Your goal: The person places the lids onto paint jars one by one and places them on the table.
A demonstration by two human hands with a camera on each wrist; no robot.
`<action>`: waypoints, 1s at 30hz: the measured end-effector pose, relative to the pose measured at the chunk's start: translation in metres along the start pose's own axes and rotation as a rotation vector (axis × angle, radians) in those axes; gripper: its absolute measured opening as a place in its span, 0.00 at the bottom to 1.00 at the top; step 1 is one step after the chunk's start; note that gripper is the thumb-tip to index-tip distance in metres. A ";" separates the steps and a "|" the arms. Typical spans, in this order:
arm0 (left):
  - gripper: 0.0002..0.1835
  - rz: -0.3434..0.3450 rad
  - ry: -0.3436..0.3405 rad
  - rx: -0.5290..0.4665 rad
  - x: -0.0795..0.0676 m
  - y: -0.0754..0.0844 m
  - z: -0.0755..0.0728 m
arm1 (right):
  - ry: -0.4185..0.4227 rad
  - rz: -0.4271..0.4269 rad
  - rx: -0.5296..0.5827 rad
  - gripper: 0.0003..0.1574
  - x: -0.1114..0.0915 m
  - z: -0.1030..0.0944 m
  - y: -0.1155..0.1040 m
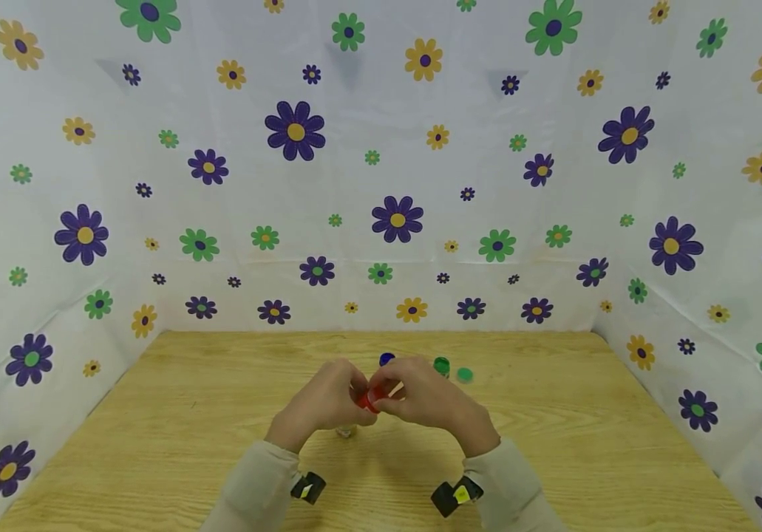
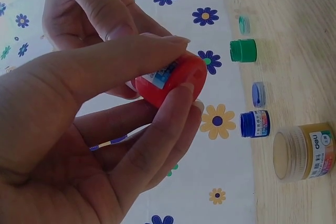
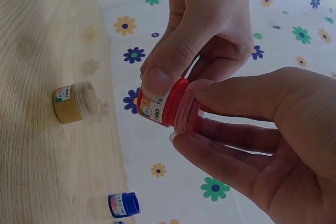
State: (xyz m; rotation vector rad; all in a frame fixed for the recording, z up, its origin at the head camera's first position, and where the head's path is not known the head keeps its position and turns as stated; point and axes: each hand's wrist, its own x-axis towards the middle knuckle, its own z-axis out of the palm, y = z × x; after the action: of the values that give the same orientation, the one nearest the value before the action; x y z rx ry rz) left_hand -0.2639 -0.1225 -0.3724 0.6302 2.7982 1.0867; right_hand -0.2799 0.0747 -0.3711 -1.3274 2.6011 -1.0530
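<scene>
Both hands meet over the table around a small red paint jar [image 3: 170, 107] with a clear lid [image 3: 186, 115] at its mouth. My left hand [image 1: 324, 405] grips the jar's labelled body, thumb pressed on its side in the right wrist view. From the other side, my right hand [image 1: 423, 399] pinches the lid between thumb and fingers. The jar is held tilted, its label [image 2: 160, 76] partly covered by the left thumb in the left wrist view. In the head view the fingers hide most of the jar.
On the wooden table [image 1: 221, 369] stand an uncapped green paint jar [image 2: 243, 51] beside its lid [image 2: 244, 24], and an uncapped blue jar [image 2: 254, 124] beside its lid [image 2: 259, 94]. A lidded ochre jar [image 2: 310, 153] stands nearer. A flowered cloth [image 1: 354, 185] encloses the back and sides.
</scene>
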 end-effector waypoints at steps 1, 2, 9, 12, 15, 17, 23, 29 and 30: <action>0.07 0.004 -0.001 0.001 0.000 0.000 0.000 | 0.000 0.004 0.003 0.12 0.000 0.000 0.000; 0.06 0.009 -0.002 0.000 0.000 0.000 0.001 | 0.001 0.010 0.004 0.11 0.000 0.000 0.000; 0.05 0.010 -0.016 -0.006 0.000 0.001 0.001 | 0.019 0.025 -0.036 0.06 0.000 0.001 -0.001; 0.05 0.002 -0.022 -0.001 0.000 0.002 0.001 | 0.036 0.038 -0.060 0.06 0.001 0.002 0.000; 0.05 -0.003 -0.028 -0.004 0.000 0.002 0.002 | 0.047 0.051 -0.081 0.09 0.001 0.004 0.003; 0.06 -0.004 -0.028 -0.005 0.000 0.001 0.003 | 0.048 0.058 -0.087 0.11 0.001 0.004 0.004; 0.06 -0.002 -0.019 0.009 0.001 -0.002 0.003 | 0.008 0.051 -0.016 0.14 -0.002 0.000 0.005; 0.07 -0.008 -0.026 -0.003 0.000 -0.001 0.001 | -0.014 0.022 0.020 0.14 -0.004 -0.003 0.004; 0.07 -0.007 -0.027 -0.007 0.000 0.000 0.001 | -0.013 0.021 0.013 0.14 -0.004 -0.003 0.004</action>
State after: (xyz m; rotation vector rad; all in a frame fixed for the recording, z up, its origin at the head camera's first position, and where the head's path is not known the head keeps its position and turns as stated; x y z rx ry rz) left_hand -0.2637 -0.1223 -0.3730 0.6293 2.7709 1.0776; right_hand -0.2814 0.0810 -0.3723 -1.2975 2.5881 -1.0525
